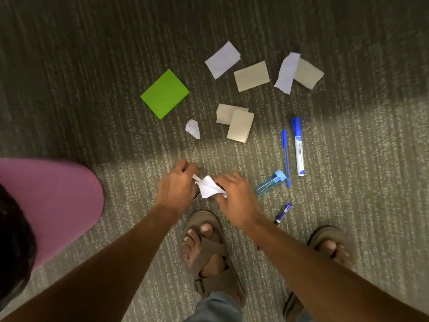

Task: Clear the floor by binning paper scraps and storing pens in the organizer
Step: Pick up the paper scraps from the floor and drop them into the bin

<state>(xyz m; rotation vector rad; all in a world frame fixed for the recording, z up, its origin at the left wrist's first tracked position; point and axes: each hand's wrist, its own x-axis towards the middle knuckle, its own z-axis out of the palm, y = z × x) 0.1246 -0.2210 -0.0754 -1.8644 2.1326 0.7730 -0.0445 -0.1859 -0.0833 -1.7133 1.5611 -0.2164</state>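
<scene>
Pink bin [53, 201] (left edge cut off)

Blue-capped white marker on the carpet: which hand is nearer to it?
Right. The right hand lies below-left of the blue-capped white marker, with the blue pen between them. The left hand sits farther left, beyond the crumpled white paper both hands hold.

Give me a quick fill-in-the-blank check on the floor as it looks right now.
1. Both hands hold a crumpled ____ paper scrap.
2. The square sticky-note pad is ____.
3. The thick marker has a ____ cap.
4. The thin blue pen lies just ____ of the marker.

Missing words: white; green; blue; left
</scene>
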